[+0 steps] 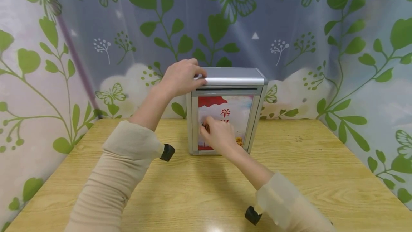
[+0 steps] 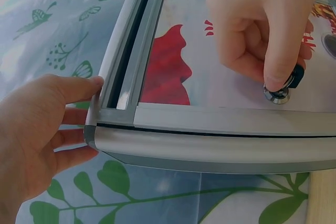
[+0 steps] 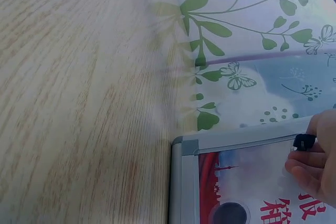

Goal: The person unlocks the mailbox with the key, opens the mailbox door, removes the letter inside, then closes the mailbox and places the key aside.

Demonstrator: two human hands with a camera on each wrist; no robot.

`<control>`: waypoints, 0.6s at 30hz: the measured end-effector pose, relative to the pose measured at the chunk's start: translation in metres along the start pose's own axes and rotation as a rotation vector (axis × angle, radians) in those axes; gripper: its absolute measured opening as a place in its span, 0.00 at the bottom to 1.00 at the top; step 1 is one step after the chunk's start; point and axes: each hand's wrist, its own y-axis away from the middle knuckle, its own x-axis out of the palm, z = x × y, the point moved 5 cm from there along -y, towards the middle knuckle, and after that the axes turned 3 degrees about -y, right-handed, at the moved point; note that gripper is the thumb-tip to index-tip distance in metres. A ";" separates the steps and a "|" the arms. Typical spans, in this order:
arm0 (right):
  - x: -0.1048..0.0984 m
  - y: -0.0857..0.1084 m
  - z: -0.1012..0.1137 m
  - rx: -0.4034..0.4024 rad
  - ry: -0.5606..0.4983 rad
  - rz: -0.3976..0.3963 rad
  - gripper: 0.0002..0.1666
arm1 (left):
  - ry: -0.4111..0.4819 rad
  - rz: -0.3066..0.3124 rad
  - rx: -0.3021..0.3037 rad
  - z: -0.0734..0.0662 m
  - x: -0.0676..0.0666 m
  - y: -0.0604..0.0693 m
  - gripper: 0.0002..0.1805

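Note:
A silver metal letter box [image 1: 236,80] with a slot near its top stands upright on the table. My left hand [image 1: 181,78] holds its top left corner, the thumb at the front edge and the fingers around the top, as the left wrist view shows. At the left side of the front panel, my right hand [image 1: 220,135] pinches a black-headed key [image 2: 297,76] at the round metal lock [image 2: 277,97]. That same key [image 3: 303,141] shows between thumb and fingers in the right wrist view. Red characters and a red motif mark the panel, partly hidden by the right hand.
The wood-grain table [image 1: 309,167] extends around the box. Close behind it hangs a curtain [image 1: 193,17] with green leaves and butterflies. A black piece is fixed at each sleeve cuff.

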 end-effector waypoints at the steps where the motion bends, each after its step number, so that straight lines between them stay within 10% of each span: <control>1: -0.001 0.001 0.000 -0.002 -0.004 0.004 0.09 | -0.001 0.001 0.000 0.000 0.000 0.000 0.18; 18: -0.017 0.020 -0.003 -0.039 -0.202 0.131 0.04 | -0.009 -0.013 0.006 -0.002 0.000 -0.001 0.16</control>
